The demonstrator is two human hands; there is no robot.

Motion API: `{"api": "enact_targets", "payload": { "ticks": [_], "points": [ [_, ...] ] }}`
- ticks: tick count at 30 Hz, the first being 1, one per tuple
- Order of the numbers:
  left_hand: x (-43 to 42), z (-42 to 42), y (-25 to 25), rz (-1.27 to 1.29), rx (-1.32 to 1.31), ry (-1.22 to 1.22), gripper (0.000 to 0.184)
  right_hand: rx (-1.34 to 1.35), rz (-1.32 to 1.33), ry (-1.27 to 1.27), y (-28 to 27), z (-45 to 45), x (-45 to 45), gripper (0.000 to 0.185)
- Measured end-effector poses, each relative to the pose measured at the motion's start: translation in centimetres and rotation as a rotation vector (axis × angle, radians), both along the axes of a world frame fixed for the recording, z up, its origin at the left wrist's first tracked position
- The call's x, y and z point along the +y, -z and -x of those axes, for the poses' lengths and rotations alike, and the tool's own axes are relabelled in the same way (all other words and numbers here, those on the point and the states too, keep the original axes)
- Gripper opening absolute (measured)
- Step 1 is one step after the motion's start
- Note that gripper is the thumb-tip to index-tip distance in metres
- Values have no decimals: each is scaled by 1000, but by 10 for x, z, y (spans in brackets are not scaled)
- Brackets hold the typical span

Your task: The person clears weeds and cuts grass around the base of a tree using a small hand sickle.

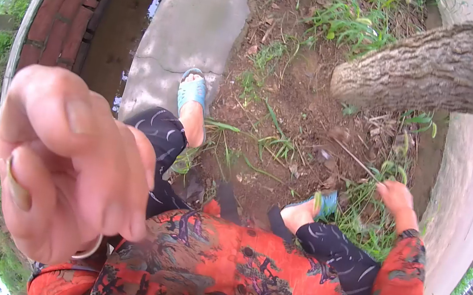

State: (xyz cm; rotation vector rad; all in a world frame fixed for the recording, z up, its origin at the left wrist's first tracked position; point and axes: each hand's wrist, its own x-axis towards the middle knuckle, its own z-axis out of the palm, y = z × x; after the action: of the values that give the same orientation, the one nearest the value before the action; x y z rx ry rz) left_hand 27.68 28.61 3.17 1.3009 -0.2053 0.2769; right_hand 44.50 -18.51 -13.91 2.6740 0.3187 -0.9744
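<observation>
My left hand (74, 164) is raised close to the camera and fills the left side of the view. Its fingers are loosely bent, the thumb stands apart from them, and nothing shows between them. A pale bangle (88, 249) circles that wrist. Low on the right, my right hand (395, 198) is closed around a thin stick-like tool (356, 159). The tool slants up and left over bare soil; its far end is blurred, so its kind is unclear. Grass (371, 223) grows just below and beside this hand.
A rough tree trunk (431, 70) leans in at upper right, beside a pale curb (468, 186). My sandalled feet (191, 99) straddle the soil (296, 89), one on a concrete strip (193, 15). Left of it lie a muddy channel (123, 10) and a brick edging (76, 2).
</observation>
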Motion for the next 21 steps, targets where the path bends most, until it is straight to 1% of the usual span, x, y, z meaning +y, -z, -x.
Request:
{"api": "enact_targets", "payload": {
  "ticks": [1, 2, 3, 4, 5, 7, 9, 11, 12, 13, 14, 15, 16, 17, 19, 20, 21],
  "points": [
    [-1, -1, 0, 15, 6, -13, 20, -11, -265, -106, 28, -9, 16, 36],
    [-5, -3, -1, 15, -5, 12, 19, -30, -421, -93, 55, -20, 37, 37],
    [-5, -7, -4, -10, -4, 47, 18, -175, -596, -383, 116, -40, 41, 30],
    [-4, -10, -7, -35, -4, 81, 17, -193, -708, -382, 146, -58, 71, 17],
    [-3, -14, -10, -61, -5, 116, 16, -175, -713, -91, 120, -61, 133, 11],
    [-4, -13, -9, -9, 9, 79, 16, 39, -1013, 399, 153, -84, 196, 15],
    [-4, -14, -7, 14, 13, 40, 15, -65, -1110, 471, 147, -82, 255, 21],
    [-2, -14, -9, 9, 59, 47, 14, 3, -1021, 481, 170, -87, 276, 25],
    [-1, -14, -10, 8, 81, 40, 13, 80, -887, 512, 170, -76, 279, 27],
    [0, -16, -9, 6, 79, 39, 13, -231, -827, 64, 245, -66, 253, 30],
    [-1, -17, -8, 27, 49, 8, 13, 99, -762, 446, 230, -38, 241, 30],
    [1, -18, -7, 50, 15, -24, 14, -147, -755, 219, 248, -10, 215, 28],
    [6, -19, -6, 54, 5, -35, 14, -155, -816, 323, 244, 20, 194, 28],
    [11, -18, -5, 98, 31, 5, 14, 34, -760, 446, 238, 35, 173, 31],
    [16, -15, -6, 142, 64, 49, 14, -30, -650, 402, 237, 66, 132, 29],
    [15, -14, -6, 150, 74, 49, 14, -30, -649, 400, 234, 71, 125, 29],
    [16, -12, -6, 148, 73, 46, 13, 65, -663, 595, 227, 73, 119, 30]
  ]
}}
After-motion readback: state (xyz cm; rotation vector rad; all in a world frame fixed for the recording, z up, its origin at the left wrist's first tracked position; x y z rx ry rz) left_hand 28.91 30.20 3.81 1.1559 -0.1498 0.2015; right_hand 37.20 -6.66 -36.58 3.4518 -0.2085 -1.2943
